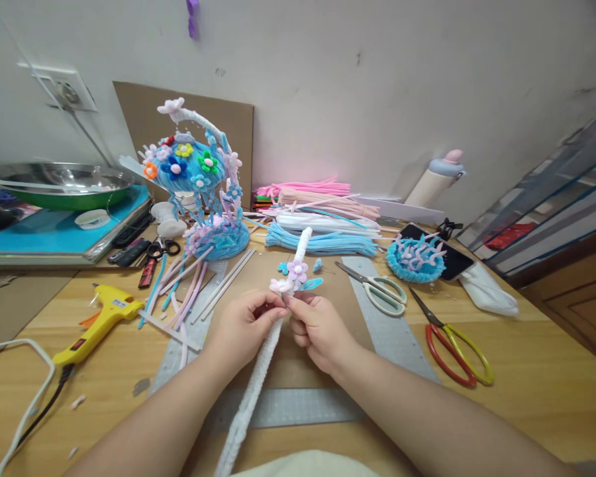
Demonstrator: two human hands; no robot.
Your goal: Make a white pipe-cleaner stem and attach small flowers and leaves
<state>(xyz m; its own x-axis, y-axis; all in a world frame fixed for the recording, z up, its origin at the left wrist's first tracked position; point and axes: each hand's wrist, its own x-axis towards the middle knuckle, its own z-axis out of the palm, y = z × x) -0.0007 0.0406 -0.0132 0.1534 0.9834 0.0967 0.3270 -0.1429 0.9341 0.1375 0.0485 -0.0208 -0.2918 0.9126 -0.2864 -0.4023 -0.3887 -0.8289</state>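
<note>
From above the near edge of the table (pixel 541 391), one head-worn camera is looking forward and down. It is sitting close, facing the wall (pixel 328 99) behind the far edge.

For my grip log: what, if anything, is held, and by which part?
The white fuzzy stem, pinched by the left hand and right hand, just below its flowers.

From the near edge of the tabletop (pixel 536 391), both bare forearms (pixel 156 405) are slanting inward; left hand (pixel 241 326) and right hand (pixel 322 328) are pinching, fingertips (pixel 274 317) nearly meeting.
</note>
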